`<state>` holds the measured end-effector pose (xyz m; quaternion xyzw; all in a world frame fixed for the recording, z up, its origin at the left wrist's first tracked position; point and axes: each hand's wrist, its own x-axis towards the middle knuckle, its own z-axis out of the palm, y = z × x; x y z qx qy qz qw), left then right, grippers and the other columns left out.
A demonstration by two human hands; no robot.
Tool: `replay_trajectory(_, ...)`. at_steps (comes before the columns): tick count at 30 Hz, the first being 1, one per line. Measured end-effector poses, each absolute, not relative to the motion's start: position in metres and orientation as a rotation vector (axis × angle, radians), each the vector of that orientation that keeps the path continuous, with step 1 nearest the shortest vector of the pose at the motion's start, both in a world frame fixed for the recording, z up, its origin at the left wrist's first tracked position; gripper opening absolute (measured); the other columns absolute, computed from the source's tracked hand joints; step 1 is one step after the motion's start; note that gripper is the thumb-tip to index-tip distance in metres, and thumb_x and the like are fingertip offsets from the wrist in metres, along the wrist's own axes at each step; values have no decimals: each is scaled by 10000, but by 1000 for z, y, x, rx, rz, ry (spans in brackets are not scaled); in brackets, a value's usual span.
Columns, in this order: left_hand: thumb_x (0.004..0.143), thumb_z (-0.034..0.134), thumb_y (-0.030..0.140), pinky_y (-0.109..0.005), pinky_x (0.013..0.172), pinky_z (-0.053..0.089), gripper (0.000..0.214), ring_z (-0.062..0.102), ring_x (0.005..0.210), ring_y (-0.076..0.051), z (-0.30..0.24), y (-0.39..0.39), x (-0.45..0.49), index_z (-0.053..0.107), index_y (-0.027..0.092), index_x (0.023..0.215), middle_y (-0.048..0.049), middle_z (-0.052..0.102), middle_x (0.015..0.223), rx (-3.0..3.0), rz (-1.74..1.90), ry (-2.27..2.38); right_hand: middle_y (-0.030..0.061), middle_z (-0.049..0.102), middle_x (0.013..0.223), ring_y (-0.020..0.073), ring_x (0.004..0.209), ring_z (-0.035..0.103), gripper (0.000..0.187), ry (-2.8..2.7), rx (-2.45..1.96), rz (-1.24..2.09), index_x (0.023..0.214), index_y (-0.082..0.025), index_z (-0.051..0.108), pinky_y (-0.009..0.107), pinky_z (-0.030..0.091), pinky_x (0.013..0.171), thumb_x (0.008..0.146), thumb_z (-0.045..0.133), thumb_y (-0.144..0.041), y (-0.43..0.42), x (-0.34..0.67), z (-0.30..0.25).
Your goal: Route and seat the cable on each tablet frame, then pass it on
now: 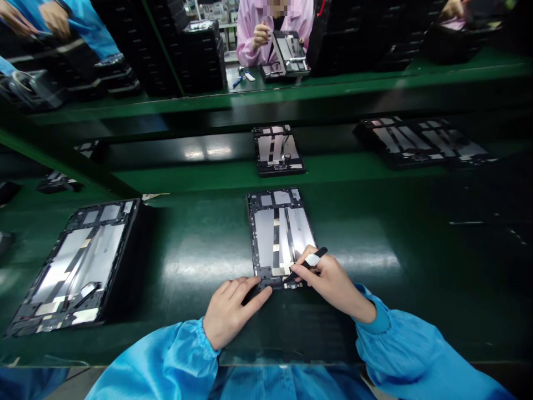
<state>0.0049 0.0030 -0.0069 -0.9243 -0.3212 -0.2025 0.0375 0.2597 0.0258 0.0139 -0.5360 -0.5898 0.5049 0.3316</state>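
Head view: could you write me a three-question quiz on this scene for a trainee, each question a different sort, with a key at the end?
1. Multiple choice: which hand holds the black tool?
A) left
B) right
C) both
D) neither

2. True or false: the left hand rests at the near end of the open device in front of the person.

3. Fill in the colour: at top centre, the co-worker's sleeve is ____.

Key:
1. B, the right hand
2. True
3. Pink
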Motion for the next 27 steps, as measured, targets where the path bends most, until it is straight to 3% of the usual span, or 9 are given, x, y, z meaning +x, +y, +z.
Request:
replay_trajectory(9, 991, 372, 92, -327, 750, 489, 390, 574, 981, -226, -6, 4, 6, 565, 230, 1301, -109, 598, 1173, -2805, -539, -974, -1, 636, 679, 179, 632, 669, 201, -1624, -1430, 1250, 759, -206, 561, 267, 482, 545, 921, 571, -324, 26, 260, 14)
replay_trajectory(18, 963, 462, 154, -356, 739, 538, 420, 598, 940, -229, -5, 4, 18, 515, 311, 1349, -119, 571, 1181, -2874, -422, -1099, -3, 607, 669, 172, 602, 640, 219, -1649, -1441, 1205, 739, -207, 555, 262, 469, 519, 922, 565, -327, 25, 258, 13)
replay_trajectory(21, 977, 433, 152, -349, 781, 548, 399, 598, 1004, -221, -5, 8, 14, 514, 273, 1349, -118, 563, 1264, -2961, -496, -1052, 1, 605, 678, 167, 591, 627, 226, -1583, -1415, 1083, 731, -207, 578, 270, 478, 533, 912, 582, -343, 24, 261, 6)
replay_trajectory(24, 983, 408, 112, -326, 869, 535, 372, 570, 1113, -201, -6, 12, 5, 530, 210, 1320, -103, 553, 1349, -3055, -634, -973, 26, 660, 736, 209, 745, 674, 228, -1303, -1409, 842, 737, -217, 579, 316, 524, 694, 884, 620, -386, 24, 266, -5)
replay_trajectory(27, 987, 473, 173, -321, 866, 527, 259, 593, 1050, -194, -5, 13, 5, 594, 174, 1216, -88, 632, 1255, -3023, -719, -963, 20, 722, 742, 212, 695, 695, 276, -1012, -1359, 987, 764, -236, 522, 318, 542, 642, 858, 643, -465, 27, 265, -11)
